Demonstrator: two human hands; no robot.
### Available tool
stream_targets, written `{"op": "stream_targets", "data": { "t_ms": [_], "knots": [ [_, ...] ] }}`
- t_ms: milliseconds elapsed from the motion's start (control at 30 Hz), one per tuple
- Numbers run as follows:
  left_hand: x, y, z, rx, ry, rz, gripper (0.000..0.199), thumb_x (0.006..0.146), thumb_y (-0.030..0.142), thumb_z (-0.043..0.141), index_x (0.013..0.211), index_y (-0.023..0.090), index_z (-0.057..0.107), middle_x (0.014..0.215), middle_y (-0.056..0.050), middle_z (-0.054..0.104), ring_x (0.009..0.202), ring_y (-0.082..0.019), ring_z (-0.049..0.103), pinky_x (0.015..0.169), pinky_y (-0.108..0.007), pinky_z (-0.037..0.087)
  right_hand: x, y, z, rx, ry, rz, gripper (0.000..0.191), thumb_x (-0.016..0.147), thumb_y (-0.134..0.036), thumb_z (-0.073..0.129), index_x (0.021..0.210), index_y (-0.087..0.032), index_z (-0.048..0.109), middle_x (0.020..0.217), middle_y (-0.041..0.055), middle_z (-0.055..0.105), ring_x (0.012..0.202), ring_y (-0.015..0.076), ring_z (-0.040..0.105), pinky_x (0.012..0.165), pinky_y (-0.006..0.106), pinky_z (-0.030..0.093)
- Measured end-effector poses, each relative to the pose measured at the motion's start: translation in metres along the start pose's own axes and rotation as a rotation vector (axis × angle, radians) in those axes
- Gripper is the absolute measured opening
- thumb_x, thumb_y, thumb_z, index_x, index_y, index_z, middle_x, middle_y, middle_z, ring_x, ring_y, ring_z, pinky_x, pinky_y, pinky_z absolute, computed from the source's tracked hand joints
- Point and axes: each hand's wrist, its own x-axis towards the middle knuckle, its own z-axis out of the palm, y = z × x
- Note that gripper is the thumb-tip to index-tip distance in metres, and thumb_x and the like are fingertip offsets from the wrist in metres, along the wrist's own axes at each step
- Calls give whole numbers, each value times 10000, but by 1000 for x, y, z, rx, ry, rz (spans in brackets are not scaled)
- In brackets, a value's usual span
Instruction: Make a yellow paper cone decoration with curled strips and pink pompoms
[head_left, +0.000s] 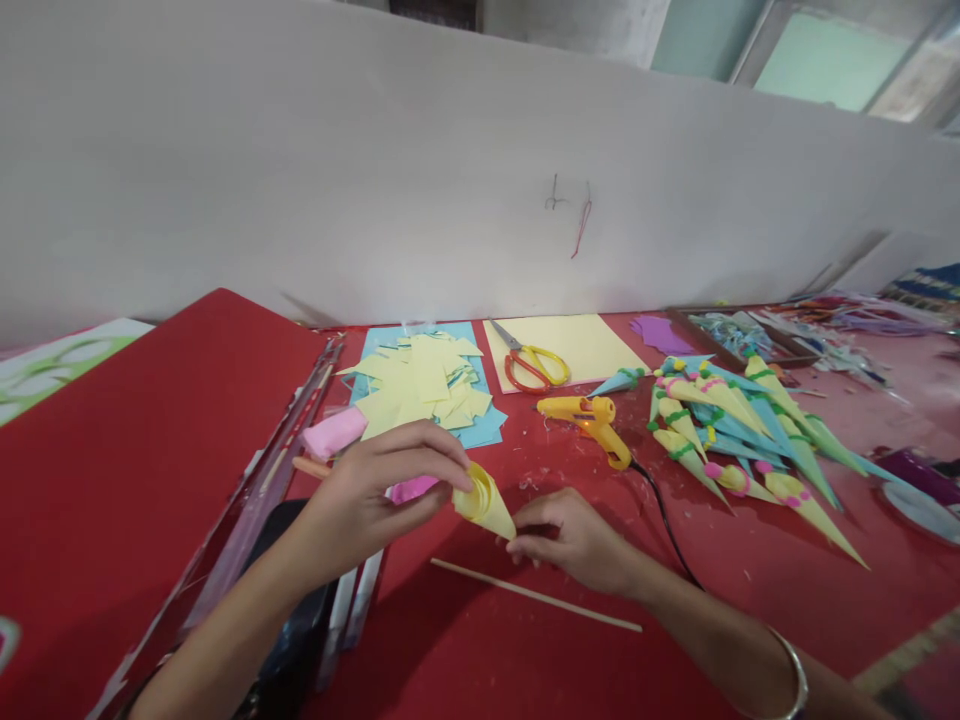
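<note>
A small rolled cone of yellow paper [482, 503] is held between my two hands above the red table. My left hand [390, 485] pinches its wide, open end, where coiled layers show. At the pointed tip, on the right, the fingers of my right hand [574, 540] are closed on the paper. Below the cone a thin wooden stick [536, 594] lies on the table. Behind my right hand rests a yellow glue gun [592, 425] with a black cord. Cut yellow paper pieces [420, 380] are heaped on blue sheets behind my left hand.
Red-and-yellow-handled scissors [536, 367] lie on a pale yellow sheet [600, 345]. Finished paper cones [739, 425] are piled at the right, near a tray [787, 350]. Pink rolls [335, 433] and plastic-wrapped strips lie at the left. A white wall [450, 200] bounds the back.
</note>
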Motion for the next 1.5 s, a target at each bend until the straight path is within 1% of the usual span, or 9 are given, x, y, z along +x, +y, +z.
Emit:
{"op": "stream_targets", "data": {
  "t_ms": [233,433,533,767,1000,1133,1267,1400,1500],
  "knots": [
    [-2,2,-2,-6,0,-13,256,725,57,448,772,246,614,810,1,608,751,-117,578,647,-216,487,0,-2,1,-88,-2,-35,261,826,-291,492,644,-149,615,534,-17,568,496,83,522,490,168,376],
    [-1,2,3,11,71,-52,160,744,166,529,881,238,570,886,-8,565,814,-135,554,645,-214,485,0,-2,2,-182,57,-48,227,828,-275,489,690,-161,628,555,-18,578,505,89,529,520,178,382],
    [-2,0,5,-2,57,-55,162,751,178,549,897,247,566,871,3,556,780,-118,549,642,-208,479,0,-1,3,-200,85,-45,217,831,-246,483,692,-167,630,550,-21,581,491,89,528,506,177,375],
    [-2,-1,4,-55,45,-49,99,773,169,524,809,218,602,758,-4,592,635,-97,539,559,-199,468,0,1,3,-409,61,-90,291,863,-295,427,671,-177,611,581,-2,600,520,109,516,521,206,355],
    [-2,-2,6,-70,63,-63,101,769,161,520,793,215,602,753,-4,596,675,-106,554,571,-200,473,-2,2,5,-409,82,-100,394,897,-364,320,673,-175,583,576,5,582,520,109,511,518,208,356],
    [-3,-4,6,-22,68,-58,110,758,147,505,813,207,578,761,-1,602,685,-108,562,571,-195,471,-2,5,5,-412,141,-123,379,892,-361,337,703,-170,603,578,10,580,527,110,509,526,208,354],
    [-5,-5,2,105,30,-89,283,732,107,467,981,230,525,847,7,609,719,-110,574,651,-219,483,-3,8,5,-421,222,-130,316,875,-353,388,751,-168,612,618,13,584,555,112,507,534,208,350],
    [-6,-3,-1,243,-90,1,302,744,85,426,971,240,550,943,-13,600,857,-135,561,722,-234,479,-4,10,5,-454,260,-100,324,871,-341,393,681,-172,593,590,7,557,536,111,483,519,219,327],
    [-5,-4,-1,302,-80,54,260,754,133,468,983,227,549,957,-27,609,897,-154,551,760,-267,478,-3,10,5,-474,291,-85,326,868,-340,393,666,-176,590,568,3,545,512,109,466,504,222,313]
  ]
}}
